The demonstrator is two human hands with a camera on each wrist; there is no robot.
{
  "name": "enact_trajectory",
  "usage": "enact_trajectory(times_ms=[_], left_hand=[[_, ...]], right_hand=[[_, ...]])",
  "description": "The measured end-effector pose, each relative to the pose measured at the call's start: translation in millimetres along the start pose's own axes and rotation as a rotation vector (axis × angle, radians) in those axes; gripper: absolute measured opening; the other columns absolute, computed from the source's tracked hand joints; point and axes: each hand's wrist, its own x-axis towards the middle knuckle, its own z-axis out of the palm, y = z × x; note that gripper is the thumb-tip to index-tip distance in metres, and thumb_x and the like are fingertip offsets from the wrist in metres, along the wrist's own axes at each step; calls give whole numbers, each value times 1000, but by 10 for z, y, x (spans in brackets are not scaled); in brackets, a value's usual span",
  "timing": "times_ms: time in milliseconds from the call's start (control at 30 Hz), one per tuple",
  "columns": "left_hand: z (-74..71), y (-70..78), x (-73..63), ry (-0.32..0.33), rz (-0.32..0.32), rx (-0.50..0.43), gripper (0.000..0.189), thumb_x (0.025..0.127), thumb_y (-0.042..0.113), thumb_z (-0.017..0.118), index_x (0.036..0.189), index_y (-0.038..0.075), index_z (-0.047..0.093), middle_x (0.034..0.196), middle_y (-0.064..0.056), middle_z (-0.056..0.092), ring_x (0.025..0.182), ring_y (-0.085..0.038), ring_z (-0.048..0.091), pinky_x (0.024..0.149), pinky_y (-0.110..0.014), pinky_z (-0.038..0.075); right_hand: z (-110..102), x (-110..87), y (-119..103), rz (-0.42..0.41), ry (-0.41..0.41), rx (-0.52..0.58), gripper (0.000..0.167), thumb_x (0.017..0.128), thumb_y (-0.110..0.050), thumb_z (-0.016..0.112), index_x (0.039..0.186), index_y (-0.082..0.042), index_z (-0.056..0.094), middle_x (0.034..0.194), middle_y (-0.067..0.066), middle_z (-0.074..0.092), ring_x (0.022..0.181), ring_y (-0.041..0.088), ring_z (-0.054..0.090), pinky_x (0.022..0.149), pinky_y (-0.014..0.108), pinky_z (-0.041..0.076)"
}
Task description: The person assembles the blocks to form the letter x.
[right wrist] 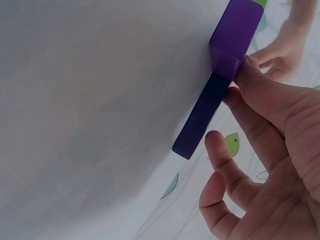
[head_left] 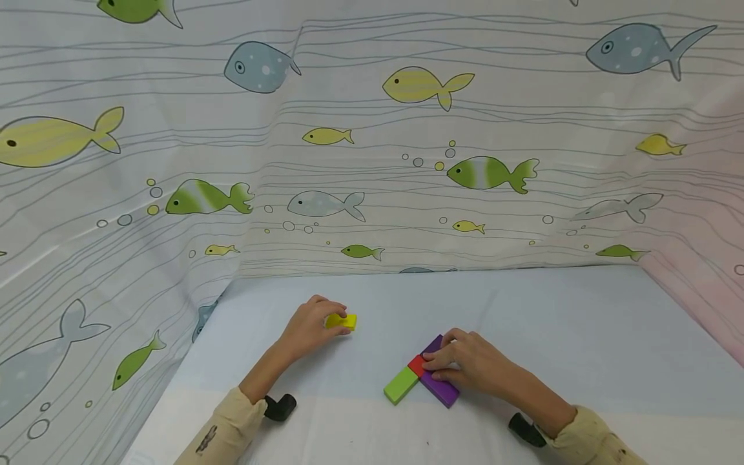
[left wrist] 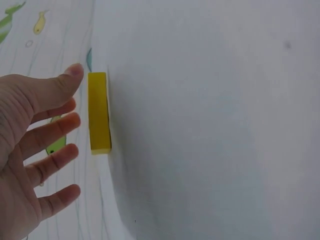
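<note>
My left hand [head_left: 310, 326] is around a yellow block [head_left: 349, 321] lying on the white table at the left. In the left wrist view its thumb and fingers are spread, with a small gap to the yellow block [left wrist: 99, 112]. My right hand [head_left: 473, 361] pinches a small red block [head_left: 415, 365] between thumb and index finger. The red block sits between a green block [head_left: 401, 385] and two purple blocks [head_left: 440, 390] lying end to end. The right wrist view shows the thumb by the purple blocks [right wrist: 237, 32]; the red block is hidden there.
The white table [head_left: 325, 413] runs back to a hanging cloth [head_left: 372, 168] printed with fish, which also closes off the left and right sides. A black wrist strap piece [head_left: 281, 408] hangs at the left cuff, another black piece [head_left: 526, 430] at the right.
</note>
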Motion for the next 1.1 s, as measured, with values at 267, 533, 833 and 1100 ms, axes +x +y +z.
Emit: enact_trajectory(times_ms=[267,533,833,1100], left_hand=[[25,4,49,-63,-51,42,23,75,30,87,92,18,76,105,6,71,100,-18,55,85,-37,48],[37,8,55,-85,-62,50,24,76,27,86,96,16,77,97,5,71,96,-18,55,84,-36,48],[37,19,77,-72,-18,91,22,75,17,87,94,15,77,94,3,72,93,-20,57,83,-39,49],[41,28,84,-67,-8,108,20,75,15,86,93,14,76,93,3,72,93,-21,58,82,-40,50]], right_hand=[[-3,-4,1,-3,0,7,28,84,-24,79,112,-23,77,106,-10,73,93,14,52,68,25,45],[-17,-3,-11,-9,-2,13,27,85,-23,79,112,-23,77,106,-9,73,92,15,52,67,24,46],[-9,-2,1,-12,3,0,27,85,-23,79,111,-23,77,107,-10,73,94,15,53,68,25,45],[-19,-5,-8,0,-1,18,26,85,-23,79,110,-24,77,105,-9,73,92,15,52,67,24,45]])
